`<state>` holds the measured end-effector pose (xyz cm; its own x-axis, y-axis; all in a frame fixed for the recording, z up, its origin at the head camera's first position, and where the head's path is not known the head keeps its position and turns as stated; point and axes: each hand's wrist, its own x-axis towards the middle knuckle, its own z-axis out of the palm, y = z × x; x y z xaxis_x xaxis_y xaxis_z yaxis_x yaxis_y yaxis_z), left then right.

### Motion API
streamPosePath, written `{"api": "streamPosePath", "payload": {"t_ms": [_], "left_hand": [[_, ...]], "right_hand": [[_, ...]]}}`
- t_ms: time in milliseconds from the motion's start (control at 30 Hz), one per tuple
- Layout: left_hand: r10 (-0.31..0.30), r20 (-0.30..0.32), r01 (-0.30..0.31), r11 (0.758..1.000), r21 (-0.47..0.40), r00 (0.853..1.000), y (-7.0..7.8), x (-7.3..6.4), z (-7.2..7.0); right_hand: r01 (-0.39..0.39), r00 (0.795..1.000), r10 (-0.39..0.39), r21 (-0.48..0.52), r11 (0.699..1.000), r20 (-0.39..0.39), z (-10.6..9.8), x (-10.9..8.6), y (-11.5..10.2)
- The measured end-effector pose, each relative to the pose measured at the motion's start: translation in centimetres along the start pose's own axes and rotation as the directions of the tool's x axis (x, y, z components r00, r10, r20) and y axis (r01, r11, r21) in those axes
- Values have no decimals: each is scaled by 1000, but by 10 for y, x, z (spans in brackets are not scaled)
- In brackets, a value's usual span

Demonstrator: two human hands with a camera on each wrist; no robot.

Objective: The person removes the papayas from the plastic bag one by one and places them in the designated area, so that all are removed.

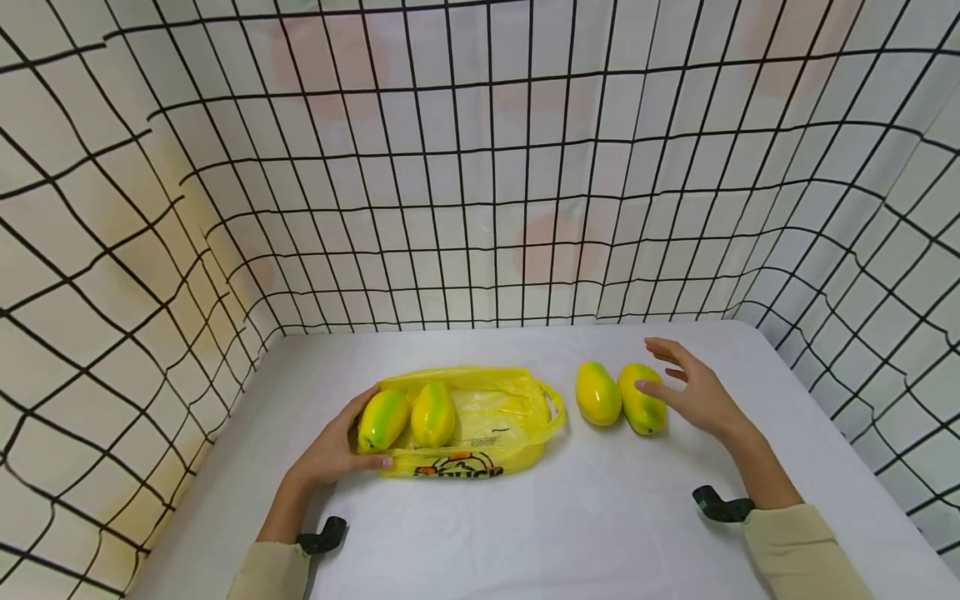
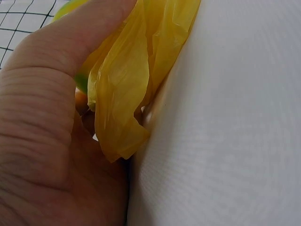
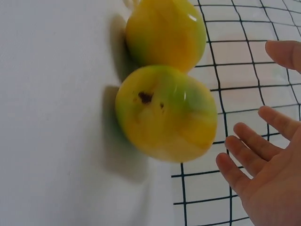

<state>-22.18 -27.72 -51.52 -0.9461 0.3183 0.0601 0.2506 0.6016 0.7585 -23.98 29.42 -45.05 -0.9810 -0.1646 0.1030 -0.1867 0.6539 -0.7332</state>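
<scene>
Beige sleeves (image 1: 806,550) enter at four and seven o'clock: the left hand (image 1: 330,442) curls round the nine-o'clock end of the yellow bag (image 1: 487,408), apparently to steady it and hold its mouth wide around two yellow-green fruits (image 1: 433,415). Spread and holding nothing, the right hand (image 1: 697,396) hovers near two loose fruits (image 1: 597,393), set side by side at the bag's three o'clock, presumably for that hand's reach. White tabletop (image 1: 585,525) supports all; black wire grid (image 1: 491,83) encloses it at nine, twelve and three o'clock, backed by pale sheeting (image 1: 472,117).

Left grip (image 2: 44,125) on a crumpled yellow bag (image 2: 123,87)
</scene>
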Motion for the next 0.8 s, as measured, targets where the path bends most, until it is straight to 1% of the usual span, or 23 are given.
{"api": "streamPosePath", "payload": {"t_ms": [167, 300, 433, 567, 800], "left_hand": [[-8, -5, 8, 1000, 1, 1000, -1, -1, 0], [-7, -15, 7, 1000, 19, 1000, -2, -1, 0], [-6, -22, 6, 1000, 14, 1000, -1, -1, 0], [-2, -25, 2, 1000, -2, 1000, -1, 0, 0], [-6, -30, 6, 1000, 3, 1000, -1, 0, 1]], "right_hand": [[19, 1000, -19, -24, 1000, -4, 9, 4, -13], [33, 999, -33, -25, 999, 0, 17, 7, -24], [26, 1000, -26, -24, 999, 9, 24, 9, -34], [24, 1000, -24, -18, 1000, 9, 34, 12, -39], [80, 996, -81, 31, 996, 23, 52, 17, -50]]}}
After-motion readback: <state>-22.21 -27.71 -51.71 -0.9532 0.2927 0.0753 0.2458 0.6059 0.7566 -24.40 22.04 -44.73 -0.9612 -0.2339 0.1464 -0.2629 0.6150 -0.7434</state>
